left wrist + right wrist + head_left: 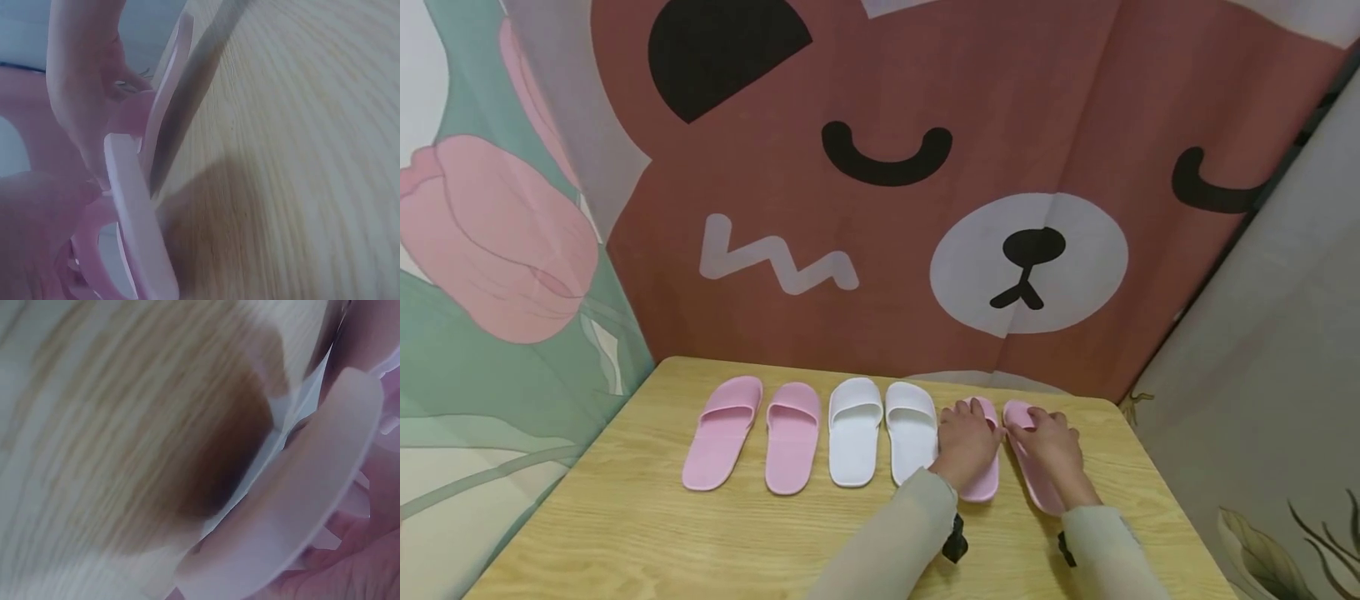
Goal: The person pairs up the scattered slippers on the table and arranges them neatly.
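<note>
Two pink slippers stand at the right end of the row in the head view. Over the strap of the inner pink slipper (983, 486) lies my left hand (964, 440), its fingers and thumb gripping the sides. My right hand (1054, 450) holds the outer pink slipper (1037, 490) by its strap, thumb on the inner side and fingers over the far side. That outer slipper slants, toe to the left. In the left wrist view the sole edge (140, 219) of the near slipper stands tilted close over the wood. The right wrist view shows a pale sole edge (294, 506) beside my fingers.
Left of my hands, a pair of white slippers (855, 446) and another pink pair (793, 450) line up, toes to the back. All rest on a wooden table (700, 542). Behind hangs a bear-print curtain (887, 233); a pale cloth (1262, 350) hangs along the right.
</note>
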Demonstrator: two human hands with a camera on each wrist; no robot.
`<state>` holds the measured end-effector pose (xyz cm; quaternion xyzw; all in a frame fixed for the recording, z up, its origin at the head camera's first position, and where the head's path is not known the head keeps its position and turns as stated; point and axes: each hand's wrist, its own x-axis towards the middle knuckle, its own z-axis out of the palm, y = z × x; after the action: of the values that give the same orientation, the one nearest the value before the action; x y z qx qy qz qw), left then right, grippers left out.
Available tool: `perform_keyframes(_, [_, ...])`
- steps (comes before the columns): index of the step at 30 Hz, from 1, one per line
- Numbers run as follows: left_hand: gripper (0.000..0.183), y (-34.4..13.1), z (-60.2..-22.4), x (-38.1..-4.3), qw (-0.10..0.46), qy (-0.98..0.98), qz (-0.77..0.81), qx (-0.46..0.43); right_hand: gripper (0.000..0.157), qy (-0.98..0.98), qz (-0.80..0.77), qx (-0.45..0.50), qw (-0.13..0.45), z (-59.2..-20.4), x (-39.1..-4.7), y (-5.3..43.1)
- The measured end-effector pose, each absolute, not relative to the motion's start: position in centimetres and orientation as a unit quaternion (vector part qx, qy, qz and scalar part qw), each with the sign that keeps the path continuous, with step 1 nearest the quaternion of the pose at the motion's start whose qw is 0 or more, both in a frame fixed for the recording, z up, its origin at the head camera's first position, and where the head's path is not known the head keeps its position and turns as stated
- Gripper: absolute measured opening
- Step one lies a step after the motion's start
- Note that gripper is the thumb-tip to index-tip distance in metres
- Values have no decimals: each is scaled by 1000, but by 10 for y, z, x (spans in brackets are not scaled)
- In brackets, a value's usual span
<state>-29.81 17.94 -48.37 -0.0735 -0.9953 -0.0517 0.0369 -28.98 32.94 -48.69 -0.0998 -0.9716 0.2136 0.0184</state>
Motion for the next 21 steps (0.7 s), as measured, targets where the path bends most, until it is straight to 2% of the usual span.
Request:
perform_keyframes(13, [70, 186, -494, -304, 25, -997, -30, -69, 76, -971, 215, -102, 3, -490, -293, 330])
perform_keyframes(21, [70, 187, -499, -303, 51, -996, -16, -76, 73, -976, 205, -75, -3, -487, -292, 333])
